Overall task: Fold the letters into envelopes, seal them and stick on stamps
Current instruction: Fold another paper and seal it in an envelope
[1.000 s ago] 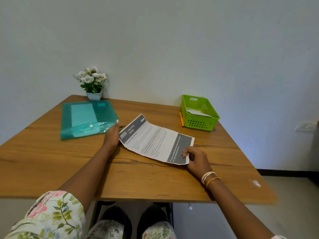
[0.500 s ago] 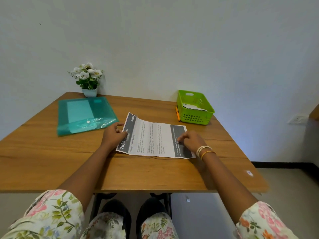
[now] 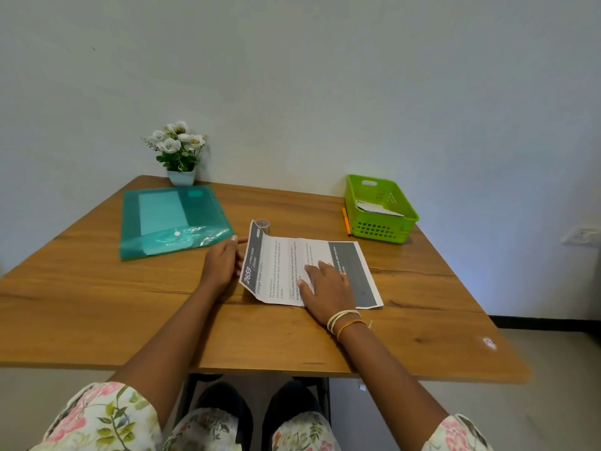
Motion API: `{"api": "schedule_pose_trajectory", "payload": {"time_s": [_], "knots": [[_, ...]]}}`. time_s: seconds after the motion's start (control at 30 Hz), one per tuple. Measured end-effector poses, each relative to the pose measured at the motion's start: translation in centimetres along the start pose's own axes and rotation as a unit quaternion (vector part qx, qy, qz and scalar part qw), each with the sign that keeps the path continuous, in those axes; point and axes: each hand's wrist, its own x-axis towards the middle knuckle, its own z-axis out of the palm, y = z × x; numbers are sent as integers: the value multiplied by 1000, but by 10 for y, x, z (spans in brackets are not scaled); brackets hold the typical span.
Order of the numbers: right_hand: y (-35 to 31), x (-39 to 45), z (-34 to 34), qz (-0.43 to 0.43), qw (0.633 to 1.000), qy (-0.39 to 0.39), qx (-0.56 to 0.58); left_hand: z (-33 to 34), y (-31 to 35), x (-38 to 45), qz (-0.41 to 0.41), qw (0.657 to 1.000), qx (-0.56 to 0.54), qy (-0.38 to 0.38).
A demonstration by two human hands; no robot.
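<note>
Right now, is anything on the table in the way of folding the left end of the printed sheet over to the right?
Nothing visible blocks it. The left hand lifts the left end of the printed white letter sheet; the right hand presses its middle flat. A small round tape roll sits just behind the raised corner, outside the fold path.

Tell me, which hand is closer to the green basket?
The right hand. It presses on the letter, below-left of the green basket; the left hand is farther left, at the letter's other end.
</note>
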Motion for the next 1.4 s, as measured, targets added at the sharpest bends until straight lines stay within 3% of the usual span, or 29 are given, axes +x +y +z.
{"api": "schedule_pose_trajectory", "payload": {"time_s": [0.13,0.37,0.63,0.73,0.87,1.03,1.17,1.3,1.4], "knots": [[-1,-1,-1,2,1000,4,1,7,1,-7,6,999,3,-32],[-2,-5,-5,-2,1000,11,7,19,1,-24,72,964,235,-103],[-6,-9,-10,1,1000,7,7,29,5,-35,138,893,417,-96],[-7,-10,-11,0,1000,8,7,38,7,-40,133,886,437,-74],[-7,-10,-12,-6,1000,13,8,62,26,-42,14,919,394,8],[-6,-11,-11,-8,1000,21,10,81,46,-31,-79,905,417,20],[-6,-11,-11,-11,999,30,15,79,51,-22,-143,919,366,34],[-6,-11,-12,-9,999,27,20,63,61,-12,-272,920,283,4],[-6,-12,-12,-17,999,37,24,53,64,-6,-313,934,171,-29]]}}
